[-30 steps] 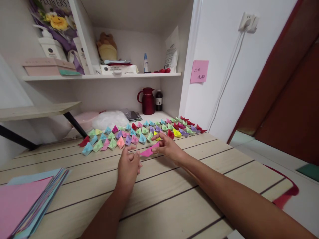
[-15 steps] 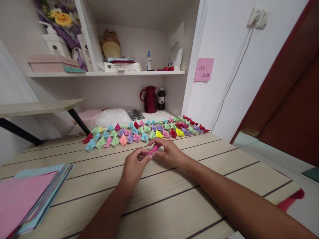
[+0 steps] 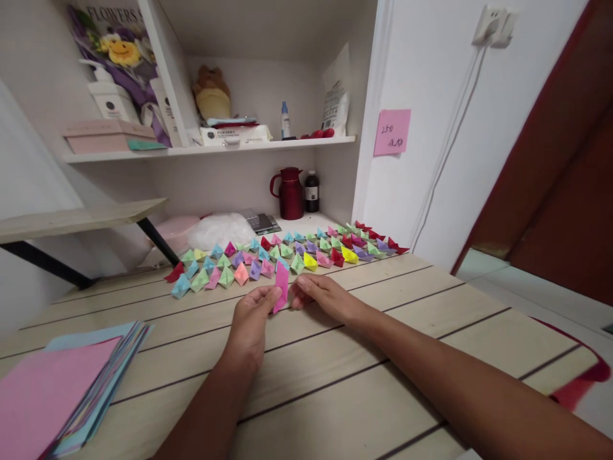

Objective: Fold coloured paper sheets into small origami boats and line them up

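My left hand [image 3: 253,313] pinches a narrow strip of folded bright pink paper [image 3: 281,287] between thumb and fingers. The strip stands upright above the table, its broad face towards me. Just right of it is my right hand [image 3: 322,297], with fingers curled in and thumb laid close to them; I see nothing in its grip. Beyond both hands, several small folded paper boats [image 3: 241,275] stand in rows, in pink, green, blue, purple, red and yellow.
A stack of coloured paper sheets [image 3: 57,390] lies at the left of the slatted wooden table [image 3: 306,402]. Behind the boats are a clear plastic bag [image 3: 223,230], a dark red jug [image 3: 290,195] and a dark bottle [image 3: 311,191]. A small raised shelf [image 3: 81,220] stands at left.
The pink paper has been turned from lying slanted between both hands to upright in my left hand. My right hand has let go and drawn slightly right. The view has shifted a little.
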A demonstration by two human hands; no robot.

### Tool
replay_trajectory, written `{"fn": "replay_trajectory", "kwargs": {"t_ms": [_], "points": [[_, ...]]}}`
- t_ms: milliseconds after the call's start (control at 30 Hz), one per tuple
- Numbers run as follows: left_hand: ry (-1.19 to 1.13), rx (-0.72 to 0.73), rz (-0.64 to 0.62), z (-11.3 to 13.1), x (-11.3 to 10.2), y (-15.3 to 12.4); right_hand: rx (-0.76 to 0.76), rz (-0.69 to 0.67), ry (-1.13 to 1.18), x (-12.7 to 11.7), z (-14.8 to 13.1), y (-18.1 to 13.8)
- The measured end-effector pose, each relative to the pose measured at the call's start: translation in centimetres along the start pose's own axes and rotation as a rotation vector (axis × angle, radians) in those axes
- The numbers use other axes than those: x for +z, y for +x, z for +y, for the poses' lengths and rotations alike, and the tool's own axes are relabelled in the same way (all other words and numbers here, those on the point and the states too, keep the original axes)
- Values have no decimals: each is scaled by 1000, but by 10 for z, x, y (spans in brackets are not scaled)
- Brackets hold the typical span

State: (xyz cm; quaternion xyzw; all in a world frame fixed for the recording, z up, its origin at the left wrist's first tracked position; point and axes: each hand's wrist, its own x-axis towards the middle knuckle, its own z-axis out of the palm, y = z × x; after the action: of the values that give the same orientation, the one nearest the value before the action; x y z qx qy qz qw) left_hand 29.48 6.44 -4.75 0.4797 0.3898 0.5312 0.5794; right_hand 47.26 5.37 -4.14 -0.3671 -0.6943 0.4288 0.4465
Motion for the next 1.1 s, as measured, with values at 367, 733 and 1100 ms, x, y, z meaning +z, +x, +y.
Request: {"fn": "replay_trajectory", "kwargs": {"t_ms": [367,733,1100], "points": [[-95,-39,-129,2,8,-7,-16,-80,-141,18,-14,-6],[-105,-89,-404,9,7,-9,127,-46,-144,16,-10,-7],[-188,-126,-337,5,4,-4,-5,81,54,11,-12,1]]}}
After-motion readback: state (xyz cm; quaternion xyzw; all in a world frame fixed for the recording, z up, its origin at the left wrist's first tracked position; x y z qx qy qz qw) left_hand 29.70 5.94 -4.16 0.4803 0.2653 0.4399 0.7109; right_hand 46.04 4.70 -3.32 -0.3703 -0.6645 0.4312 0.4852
